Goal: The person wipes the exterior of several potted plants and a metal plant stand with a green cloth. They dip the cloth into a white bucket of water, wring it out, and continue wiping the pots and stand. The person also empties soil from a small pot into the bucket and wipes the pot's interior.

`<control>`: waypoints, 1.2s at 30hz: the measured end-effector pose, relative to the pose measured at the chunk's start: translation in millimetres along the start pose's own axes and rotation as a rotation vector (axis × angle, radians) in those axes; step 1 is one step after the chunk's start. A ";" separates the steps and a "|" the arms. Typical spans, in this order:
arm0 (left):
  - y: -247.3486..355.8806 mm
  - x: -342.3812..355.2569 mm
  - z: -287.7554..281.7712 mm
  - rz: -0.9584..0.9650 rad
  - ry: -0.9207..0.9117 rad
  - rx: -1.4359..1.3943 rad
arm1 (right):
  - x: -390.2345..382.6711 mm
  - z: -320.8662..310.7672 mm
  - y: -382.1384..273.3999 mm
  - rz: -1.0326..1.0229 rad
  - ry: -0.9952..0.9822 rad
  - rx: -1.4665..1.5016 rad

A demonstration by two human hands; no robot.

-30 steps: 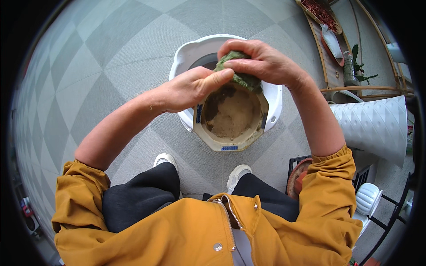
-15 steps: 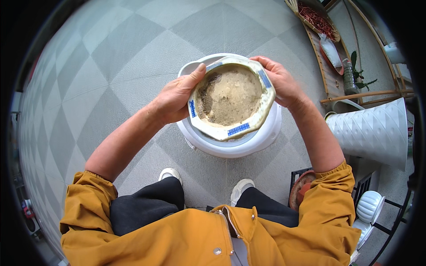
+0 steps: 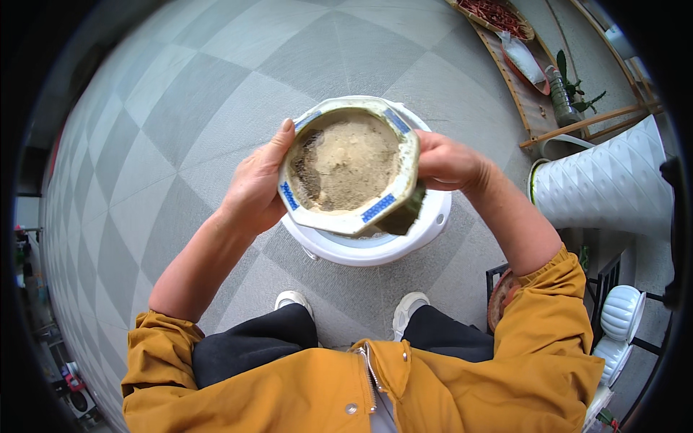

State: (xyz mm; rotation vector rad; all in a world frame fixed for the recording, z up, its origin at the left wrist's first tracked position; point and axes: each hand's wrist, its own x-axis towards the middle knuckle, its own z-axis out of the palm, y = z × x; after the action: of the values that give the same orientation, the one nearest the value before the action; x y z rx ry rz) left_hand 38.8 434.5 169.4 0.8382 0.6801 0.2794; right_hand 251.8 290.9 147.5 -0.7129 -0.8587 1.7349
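An octagonal white dish [image 3: 346, 164] with blue patches and a sandy, dirt-covered middle is held above a white basin [image 3: 361, 252]. My left hand [image 3: 253, 184] is closed on its left side, thumb up at the rim. My right hand [image 3: 451, 162] has its fingers curled at the dish's right edge, partly hidden. Below that hand, dark green material [image 3: 404, 216], apparently a cloth, shows from behind the dish; whether the hand grips it too is unclear. The basin is mostly covered by the dish.
Gray checkered floor [image 3: 144, 231] surrounds the basin. To the right are a wooden rack [image 3: 520, 86] with a basket of red dried items [image 3: 491, 14], a plant [image 3: 581, 97], a tall white planter [image 3: 599, 177], a black metal stand [image 3: 599, 274] and small white pots [image 3: 621, 310].
A second ago both hands clutched green cloth at the dish's far edge. They moved apart to the dish's sides; since then it has shifted left, with the right hand lower and green showing beneath.
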 end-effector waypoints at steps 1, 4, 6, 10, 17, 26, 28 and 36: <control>3.8 2.4 -2.2 0.009 0.006 -0.010 | -9.8 -2.0 -6.8 0.049 -0.043 -0.102; 26.0 17.2 -11.7 0.163 0.112 -0.013 | -24.8 -7.2 -23.9 0.010 0.092 -0.055; 33.6 24.1 -16.0 0.188 0.120 -0.018 | -28.4 -0.1 -14.8 0.043 0.441 0.031; 29.3 39.2 -16.8 0.141 0.048 -0.062 | -36.1 20.6 18.4 0.009 0.608 -0.302; 27.1 63.8 10.2 -0.063 -0.361 -0.021 | -77.3 89.5 35.5 -0.267 0.867 0.155; -4.4 0.7 90.6 -0.276 -0.535 0.139 | -229.8 290.6 118.3 -0.781 1.715 0.170; -15.2 -16.6 106.6 -0.317 -0.592 0.171 | -259.1 329.3 159.7 -0.904 1.899 0.215; -114.1 -116.8 236.8 -0.582 -0.880 0.517 | -360.8 413.4 350.1 -1.002 2.207 0.738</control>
State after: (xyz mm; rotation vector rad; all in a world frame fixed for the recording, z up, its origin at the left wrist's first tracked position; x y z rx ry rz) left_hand 101.5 164.7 246.9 1.0902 0.1246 -0.7915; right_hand -155.1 -216.2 117.6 -0.8800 0.8746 -0.2680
